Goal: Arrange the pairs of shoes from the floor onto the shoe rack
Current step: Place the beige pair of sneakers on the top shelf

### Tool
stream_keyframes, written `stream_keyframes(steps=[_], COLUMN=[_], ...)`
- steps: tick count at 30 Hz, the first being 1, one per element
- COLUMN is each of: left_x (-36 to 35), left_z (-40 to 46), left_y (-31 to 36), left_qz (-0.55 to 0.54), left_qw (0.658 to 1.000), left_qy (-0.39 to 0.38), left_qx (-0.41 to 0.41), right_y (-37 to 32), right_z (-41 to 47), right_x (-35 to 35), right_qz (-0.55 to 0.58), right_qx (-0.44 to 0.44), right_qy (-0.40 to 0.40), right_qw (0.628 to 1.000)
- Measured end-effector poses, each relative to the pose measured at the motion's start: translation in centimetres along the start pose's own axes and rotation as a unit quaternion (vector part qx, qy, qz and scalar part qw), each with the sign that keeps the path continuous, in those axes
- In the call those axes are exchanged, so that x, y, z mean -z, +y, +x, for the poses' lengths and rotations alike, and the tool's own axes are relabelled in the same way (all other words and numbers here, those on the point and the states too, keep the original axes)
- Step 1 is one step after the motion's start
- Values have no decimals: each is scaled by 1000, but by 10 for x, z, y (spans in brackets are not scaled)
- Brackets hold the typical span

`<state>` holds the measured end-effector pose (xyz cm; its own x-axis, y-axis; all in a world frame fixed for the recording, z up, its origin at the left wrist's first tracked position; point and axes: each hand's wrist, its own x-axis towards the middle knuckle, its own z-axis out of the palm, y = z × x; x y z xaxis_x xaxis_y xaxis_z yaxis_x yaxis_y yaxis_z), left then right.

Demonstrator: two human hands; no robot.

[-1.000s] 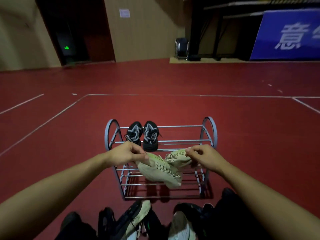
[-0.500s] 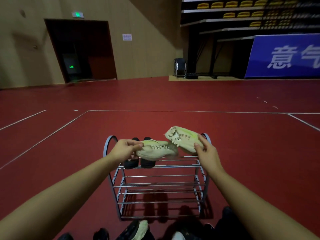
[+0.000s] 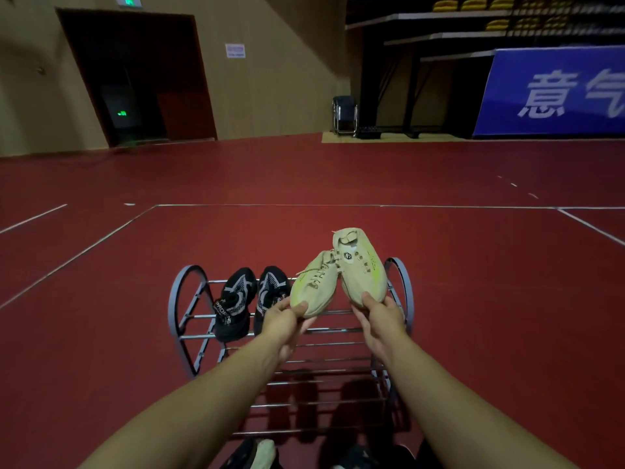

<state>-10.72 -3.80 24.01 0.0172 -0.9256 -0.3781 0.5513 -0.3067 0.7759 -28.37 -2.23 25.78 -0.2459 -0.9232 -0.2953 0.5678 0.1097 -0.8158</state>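
Beige lace-up shoes (image 3: 338, 275), pale green tint, heels pinched, over rack (image 3: 184, 299).

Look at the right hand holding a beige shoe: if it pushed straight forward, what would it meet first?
Probably the top shelf of the shoe rack: the right hand carries its beige shoe over the free space beside the black shoes. Depth is uncertain.

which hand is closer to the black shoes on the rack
Left. The left hand holds a beige shoe right beside the black shoes; the right hand is further right, past both beige shoes.
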Motion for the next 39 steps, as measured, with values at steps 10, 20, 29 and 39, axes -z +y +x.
stream_keyframes(steps=[10, 20, 29, 39], left_x=[-17, -16, 8, 47], left_z=[35, 56, 59, 39], left_y=[-47, -77, -87, -75], left_qz=[-33, -39, 266, 592], left_qw=[997, 996, 962, 793], left_qy=[65, 84, 59, -21], left_qx=[4, 5, 21, -143], right_y=[33, 63, 68, 74], right_z=[50, 74, 75, 35], right_x=[14, 30, 50, 57], right_qz=[-12, -53, -352, -617], right_qx=[-13, -36, -24, 123], right_qy=[45, 62, 61, 95], right_qw=[999, 996, 934, 772])
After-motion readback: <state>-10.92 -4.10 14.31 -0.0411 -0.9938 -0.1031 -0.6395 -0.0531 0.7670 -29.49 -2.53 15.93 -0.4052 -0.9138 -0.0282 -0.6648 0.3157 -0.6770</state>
